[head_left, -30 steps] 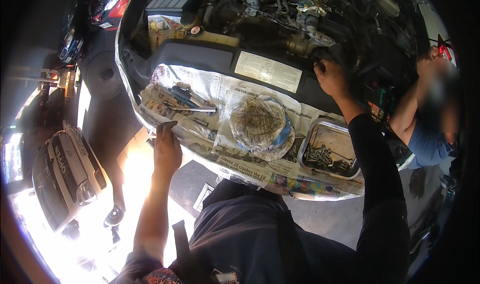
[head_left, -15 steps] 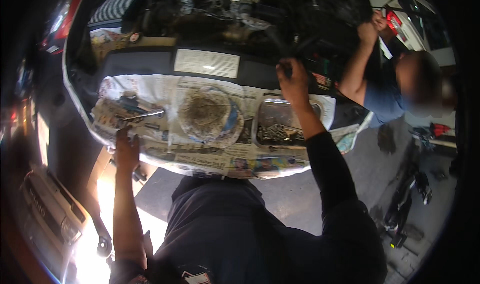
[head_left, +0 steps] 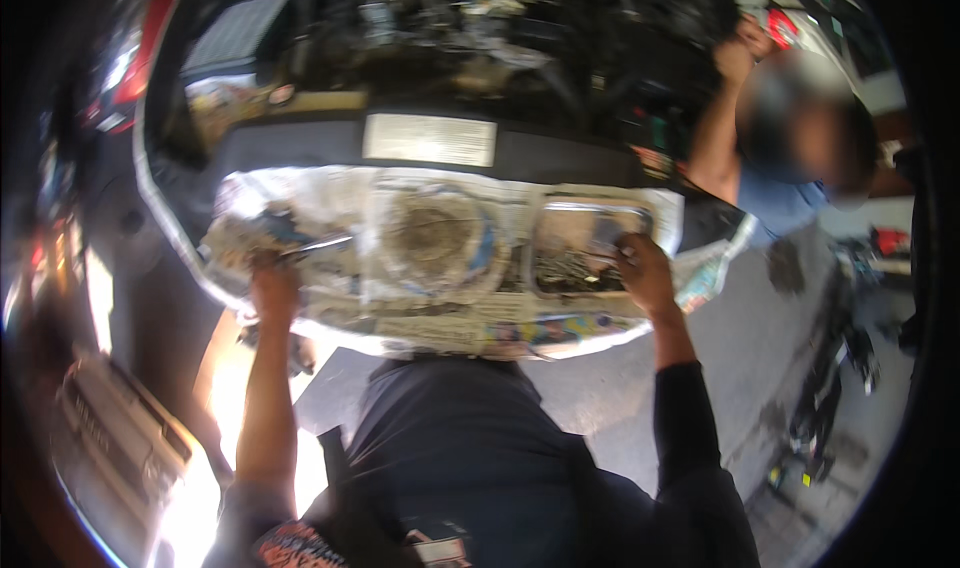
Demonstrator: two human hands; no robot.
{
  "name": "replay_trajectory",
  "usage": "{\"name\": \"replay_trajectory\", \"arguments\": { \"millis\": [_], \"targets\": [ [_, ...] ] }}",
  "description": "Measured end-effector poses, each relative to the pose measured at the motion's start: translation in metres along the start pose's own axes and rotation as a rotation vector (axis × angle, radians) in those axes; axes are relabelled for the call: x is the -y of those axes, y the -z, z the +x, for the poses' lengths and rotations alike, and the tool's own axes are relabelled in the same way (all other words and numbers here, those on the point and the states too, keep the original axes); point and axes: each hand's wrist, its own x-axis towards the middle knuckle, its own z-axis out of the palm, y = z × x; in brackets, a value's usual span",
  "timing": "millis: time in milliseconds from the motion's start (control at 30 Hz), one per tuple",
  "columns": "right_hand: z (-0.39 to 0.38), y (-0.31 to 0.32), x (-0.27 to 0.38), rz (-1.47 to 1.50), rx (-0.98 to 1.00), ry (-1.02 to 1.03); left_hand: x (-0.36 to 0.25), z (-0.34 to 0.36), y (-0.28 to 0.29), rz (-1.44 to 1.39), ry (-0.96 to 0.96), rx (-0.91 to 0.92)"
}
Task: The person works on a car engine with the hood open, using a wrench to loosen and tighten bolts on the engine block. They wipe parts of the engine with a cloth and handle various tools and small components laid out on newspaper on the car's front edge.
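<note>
My left hand [head_left: 275,290] is at the left end of the newspaper, its fingertips at the near end of a long shiny metal tool [head_left: 328,243]. Blur hides whether the fingers grip it. Dark and blue tools [head_left: 285,226] lie beside it. My right hand [head_left: 648,276] is at the right side of a clear rectangular tray [head_left: 537,230], its bent fingers over the rim. Several small metal bolts or similar parts [head_left: 568,268] lie in the tray; I cannot make out anything in the fingers. Between my hands sits a round, grimy, cloth-like bundle [head_left: 430,236].
Newspaper [head_left: 420,333] covers the front edge of an open engine bay [head_left: 480,53]. A white label [head_left: 430,140] is on the dark panel behind it. At the right, another person's forearm [head_left: 715,138] reaches over the bay. Dark equipment [head_left: 825,398] lies on the floor at right.
My right hand has come back from the engine bay's edge to the tray's right side. My left hand has moved up onto the tools. The view has shifted slightly and blurred.
</note>
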Motion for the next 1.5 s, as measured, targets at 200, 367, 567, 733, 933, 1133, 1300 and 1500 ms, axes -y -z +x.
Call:
{"name": "replay_trajectory", "arguments": {
  "millis": [200, 367, 567, 733, 933, 1133, 1300, 1500],
  "targets": [
    [0.01, -0.012, 0.042, 0.112, 0.124, -0.031, 0.015, -0.013, 0.019, -0.236, 0.233, 0.039],
    [0.015, -0.034, 0.09, 0.221, 0.166, 0.09, 0.019, -0.018, 0.022, -0.359, 0.206, -0.123],
    [0.019, -0.064, 0.129, 0.264, 0.298, 0.23, 0.052, 0.023, 0.014, -0.343, 0.266, -0.189],
    [0.017, -0.076, 0.138, 0.274, 0.345, 0.209, 0.063, 0.061, 0.012, -0.247, 0.048, -0.003],
    [0.032, -0.082, 0.146, 0.228, 0.313, 0.222, 0.037, 0.083, 0.028, -0.291, 0.094, 0.169],
    [0.049, -0.102, 0.178, 0.37, 0.273, 0.284, 0.031, 0.078, 0.029, -0.189, 0.174, 0.173],
    [0.067, -0.123, 0.202, 0.453, 0.356, 0.383, 0.029, 0.07, 0.001, -0.097, 0.062, 0.007],
    [0.093, -0.132, 0.214, 0.428, 0.367, 0.489, 0.029, 0.063, 0.017, -0.145, 0.051, -0.05]
  ]
}}
